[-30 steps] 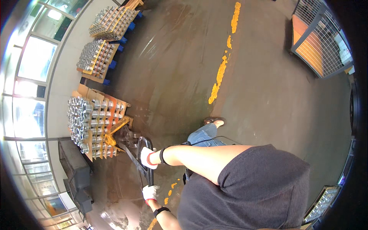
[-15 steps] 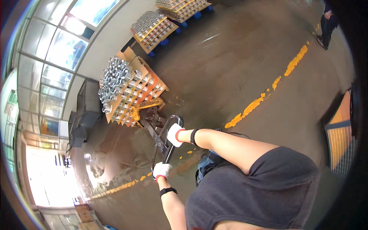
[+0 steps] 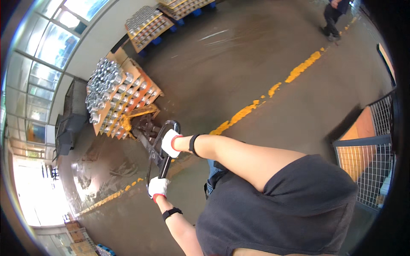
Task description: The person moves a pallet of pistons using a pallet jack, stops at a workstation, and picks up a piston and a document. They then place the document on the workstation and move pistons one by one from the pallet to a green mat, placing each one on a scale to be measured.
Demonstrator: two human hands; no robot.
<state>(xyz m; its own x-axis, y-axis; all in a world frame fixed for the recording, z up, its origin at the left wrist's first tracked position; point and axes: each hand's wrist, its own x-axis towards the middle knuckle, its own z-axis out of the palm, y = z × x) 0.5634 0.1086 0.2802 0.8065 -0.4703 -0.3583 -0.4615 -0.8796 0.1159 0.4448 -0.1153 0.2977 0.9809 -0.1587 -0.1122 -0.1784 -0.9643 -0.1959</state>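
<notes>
Both my hands, in white gloves with red cuffs, are on the black loop handle (image 3: 162,168) of a pallet jack. My left hand (image 3: 159,187) is closed round the near end of the loop. Higher up, toward its far end, my right hand (image 3: 171,143) grips the same loop; its fingertips are partly hidden. A dark shaft runs from the handle to the jack's worn yellow body (image 3: 127,122). Against that body stands a tall load of silver metal parts (image 3: 103,81), stacked in layers between cardboard sheets. The forks are hidden beneath the load.
More stacked pallets (image 3: 147,26) stand along the far wall. Dark grey bins (image 3: 72,109) are left of the load. A broken yellow line (image 3: 243,113) crosses the floor. A wire mesh cage (image 3: 363,166) stands at right. Another person (image 3: 333,19) is at the far right.
The view has shifted, so the load, jack and hands sit further left. The mesh cage shows more fully at right. The other person has changed stride. Both hands keep their grip.
</notes>
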